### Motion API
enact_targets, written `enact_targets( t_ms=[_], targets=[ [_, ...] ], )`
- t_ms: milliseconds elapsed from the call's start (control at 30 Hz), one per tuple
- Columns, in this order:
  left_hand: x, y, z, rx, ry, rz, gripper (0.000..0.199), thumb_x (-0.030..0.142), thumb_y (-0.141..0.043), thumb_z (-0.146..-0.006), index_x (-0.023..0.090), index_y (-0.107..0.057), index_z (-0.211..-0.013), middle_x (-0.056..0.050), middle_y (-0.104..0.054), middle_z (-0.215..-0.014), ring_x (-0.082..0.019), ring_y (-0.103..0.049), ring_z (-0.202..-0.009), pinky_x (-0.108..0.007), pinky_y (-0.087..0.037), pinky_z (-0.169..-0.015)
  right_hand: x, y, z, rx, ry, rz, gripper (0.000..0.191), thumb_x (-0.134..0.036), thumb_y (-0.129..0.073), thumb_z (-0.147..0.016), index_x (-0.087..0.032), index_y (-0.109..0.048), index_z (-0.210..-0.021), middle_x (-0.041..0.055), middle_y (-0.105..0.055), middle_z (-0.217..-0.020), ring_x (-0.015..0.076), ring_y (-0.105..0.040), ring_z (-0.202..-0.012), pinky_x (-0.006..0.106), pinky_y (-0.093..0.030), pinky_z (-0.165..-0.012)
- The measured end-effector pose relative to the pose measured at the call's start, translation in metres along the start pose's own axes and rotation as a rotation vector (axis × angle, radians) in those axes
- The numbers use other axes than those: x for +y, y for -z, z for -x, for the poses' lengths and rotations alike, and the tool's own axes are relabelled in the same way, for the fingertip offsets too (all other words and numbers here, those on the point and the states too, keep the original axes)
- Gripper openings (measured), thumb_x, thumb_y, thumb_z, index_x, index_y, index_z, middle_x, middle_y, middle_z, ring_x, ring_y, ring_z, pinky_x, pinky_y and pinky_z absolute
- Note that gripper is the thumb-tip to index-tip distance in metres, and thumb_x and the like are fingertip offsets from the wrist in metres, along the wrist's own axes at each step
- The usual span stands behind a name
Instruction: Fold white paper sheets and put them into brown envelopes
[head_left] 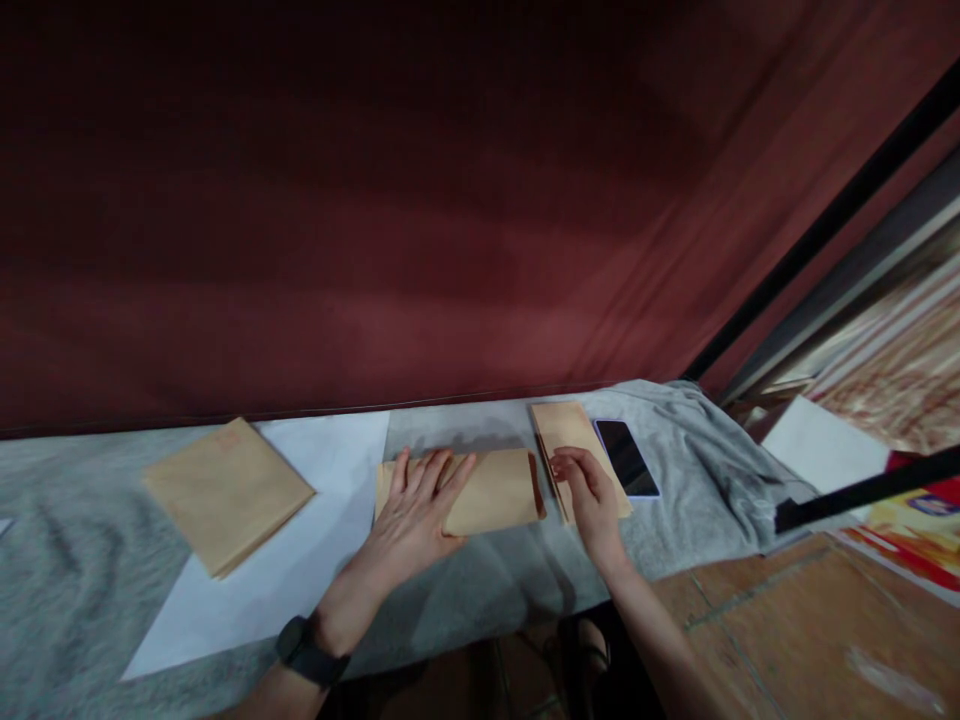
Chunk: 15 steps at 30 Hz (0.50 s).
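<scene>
My left hand [421, 505] lies flat with fingers spread on a brown paper envelope [491, 490], which rests lengthwise on the grey cloth. A darker open edge or flap shows at that envelope's right end. My right hand [589, 490] is over a small stack of brown envelopes [564, 422] to the right. Its fingers are curled in toward the thumb, and I cannot make out whether anything thin is between them. Farther left, a pile of brown envelopes [232, 495] lies at an angle, partly on a white sheet [330, 480].
A phone [628, 458] lies beside the right stack. The grey cloth [465, 590] covers a narrow bench against a dark red fabric wall [420, 250]. Black poles [825, 235] slant at the right. Tiled floor [787, 620] and colourful packaging [915, 530] appear beyond.
</scene>
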<state>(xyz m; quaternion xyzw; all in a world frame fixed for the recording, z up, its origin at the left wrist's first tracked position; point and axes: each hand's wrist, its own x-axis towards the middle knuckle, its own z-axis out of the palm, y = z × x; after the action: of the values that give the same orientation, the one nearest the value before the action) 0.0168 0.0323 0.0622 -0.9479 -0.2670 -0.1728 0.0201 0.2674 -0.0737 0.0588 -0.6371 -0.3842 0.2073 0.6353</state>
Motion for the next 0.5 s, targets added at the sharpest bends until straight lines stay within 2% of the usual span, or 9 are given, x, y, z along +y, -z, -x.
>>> enact_targets(
  t_ms=[100, 200, 267, 367, 500],
  targets=[
    [0.004, -0.003, 0.001, -0.017, -0.011, 0.009, 0.105, 0.044, -0.077, -0.077, 0.023, -0.019, -0.161, -0.019, -0.045, -0.151, -0.038, -0.041, -0.140, -0.063, -0.011, -0.122, 0.001, 0.003, 0.007, -0.296, -0.210, -0.103, 0.047, -0.063, -0.054, -0.091, -0.019, -0.072, -0.093, 0.0056, -0.073, -0.085, 0.0209, -0.067, -0.077, 0.033, -0.054, -0.074],
    [0.008, -0.006, 0.004, -0.044, -0.057, 0.034, 0.101, 0.040, -0.075, -0.079, 0.026, -0.018, -0.162, -0.016, -0.047, -0.151, -0.036, -0.042, -0.141, -0.062, -0.012, -0.122, 0.004, -0.001, 0.014, -0.551, -0.369, -0.142, 0.046, -0.064, -0.066, -0.084, -0.020, -0.075, -0.095, 0.0045, -0.075, -0.089, 0.0228, -0.069, -0.084, 0.033, -0.055, -0.077],
    [0.011, -0.006, 0.006, -0.069, -0.082, 0.056, 0.099, 0.038, -0.074, -0.080, 0.029, -0.018, -0.162, -0.014, -0.048, -0.151, -0.035, -0.043, -0.141, -0.060, -0.014, -0.122, 0.003, -0.005, 0.017, -0.582, -0.430, -0.194, 0.045, -0.058, -0.074, -0.079, -0.020, -0.075, -0.103, 0.0056, -0.076, -0.101, 0.0242, -0.070, -0.093, 0.035, -0.055, -0.083],
    [0.015, -0.004, 0.009, -0.117, -0.100, 0.081, 0.099, 0.037, -0.074, -0.080, 0.032, -0.019, -0.161, -0.012, -0.048, -0.152, -0.034, -0.042, -0.141, -0.058, -0.017, -0.122, -0.003, -0.007, 0.020, -0.607, -0.557, -0.333, 0.051, -0.052, -0.075, -0.079, -0.018, -0.071, -0.116, 0.0096, -0.076, -0.109, 0.0253, -0.071, -0.100, 0.038, -0.055, -0.090],
    [0.018, -0.004, 0.012, -0.165, -0.136, 0.115, 0.097, 0.032, -0.072, -0.081, 0.034, -0.018, -0.161, -0.010, -0.046, -0.154, -0.032, -0.041, -0.142, -0.054, -0.020, -0.122, -0.010, -0.006, 0.022, -0.802, -0.652, -0.332, 0.055, -0.050, -0.077, -0.073, -0.018, -0.071, -0.118, 0.0103, -0.076, -0.113, 0.0273, -0.071, -0.104, 0.044, -0.052, -0.099]
  ],
)
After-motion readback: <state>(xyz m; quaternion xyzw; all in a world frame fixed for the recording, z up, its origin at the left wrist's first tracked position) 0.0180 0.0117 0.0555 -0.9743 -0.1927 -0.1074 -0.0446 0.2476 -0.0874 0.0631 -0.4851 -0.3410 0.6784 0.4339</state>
